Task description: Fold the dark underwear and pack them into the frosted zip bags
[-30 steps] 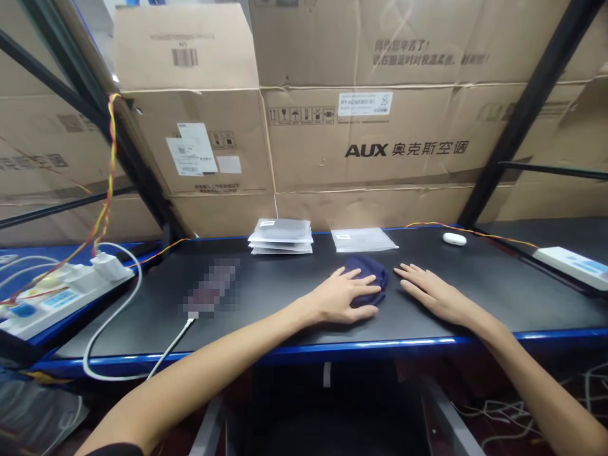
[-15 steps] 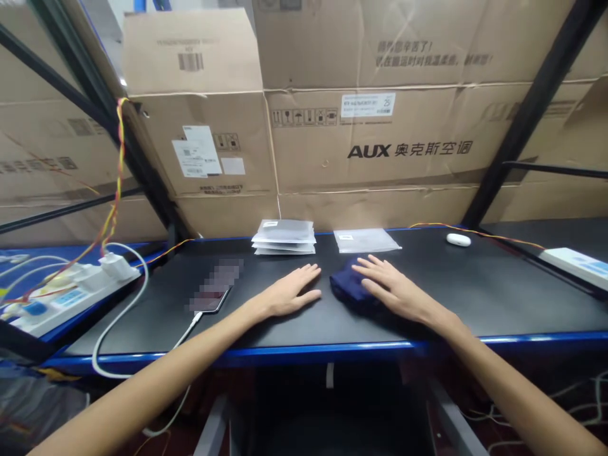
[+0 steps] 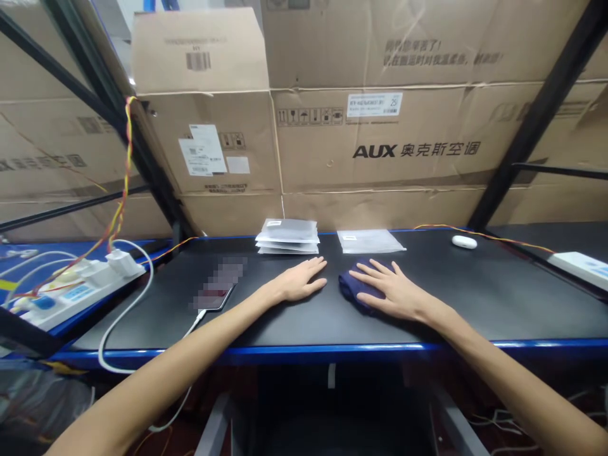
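Note:
My right hand (image 3: pixel 394 292) lies on a folded dark blue cloth (image 3: pixel 352 292), fingers spread over its top and right side. Part of the cloth is hidden under the palm. To the left, my left hand (image 3: pixel 299 282) rests flat on the black tabletop (image 3: pixel 294 326), fingers stretched out and nothing in it. Just beyond that hand sits a small stack of translucent plastic bags (image 3: pixel 287 235) with a white label on top. A single similar bag (image 3: pixel 373 240) lies flat behind the cloth.
A phone (image 3: pixel 221 291) with a white charging cable lies at left, near a crowded power strip (image 3: pixel 78 291). At right are a small white case (image 3: pixel 464 242) and another power strip (image 3: pixel 582 269). Cardboard (image 3: pixel 380 174) walls the back; the table has a blue front edge (image 3: pixel 332 353).
The right hand has settled flatter on the cloth, its fingers spread wider. My left hand stays on the tabletop. The whole view has shifted slightly.

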A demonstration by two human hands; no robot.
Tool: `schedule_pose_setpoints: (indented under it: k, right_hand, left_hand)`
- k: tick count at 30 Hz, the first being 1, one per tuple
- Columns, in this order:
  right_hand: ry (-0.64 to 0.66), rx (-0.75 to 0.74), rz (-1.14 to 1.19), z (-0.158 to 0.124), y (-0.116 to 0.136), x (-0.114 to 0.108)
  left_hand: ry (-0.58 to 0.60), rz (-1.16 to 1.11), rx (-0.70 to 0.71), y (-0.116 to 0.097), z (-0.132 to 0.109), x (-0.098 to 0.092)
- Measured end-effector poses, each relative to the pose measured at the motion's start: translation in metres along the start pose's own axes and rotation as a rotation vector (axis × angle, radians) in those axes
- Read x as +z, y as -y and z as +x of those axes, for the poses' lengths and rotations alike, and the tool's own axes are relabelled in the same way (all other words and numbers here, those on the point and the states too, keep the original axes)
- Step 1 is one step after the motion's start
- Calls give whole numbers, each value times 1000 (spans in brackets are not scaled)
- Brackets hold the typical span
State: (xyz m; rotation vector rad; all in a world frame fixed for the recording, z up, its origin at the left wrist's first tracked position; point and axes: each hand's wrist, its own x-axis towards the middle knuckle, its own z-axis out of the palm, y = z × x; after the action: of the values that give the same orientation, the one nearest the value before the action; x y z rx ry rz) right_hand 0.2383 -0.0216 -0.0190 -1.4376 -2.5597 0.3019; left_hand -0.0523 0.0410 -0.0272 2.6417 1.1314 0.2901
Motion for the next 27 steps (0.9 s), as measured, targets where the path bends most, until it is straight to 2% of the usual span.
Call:
schedule_pose_setpoints:
  k: [7,11,14,18,23,27]
  right_hand:
    - [22,12,15,-6,-8,-2]
    - [-11,-31,17,-7,-12,-1]
    - [10,-20,38,-8,-13,-2]
    - [55,-18,89,-14,-12,-6]
    - [82,-39,126,-28,-12,-8]
    - [10,-36,116,-34,-12,-4]
  left_hand:
    - [-37,19,137,-1,61,13]
    - [-31,3,164,-6,78,14]
    - [-92,-7,208,-9,72,13]
    - [-151,-4,226,-14,49,8]
    - [-213,12,179,-17,24,5]
    - [-271,10,101,-17,22,5]
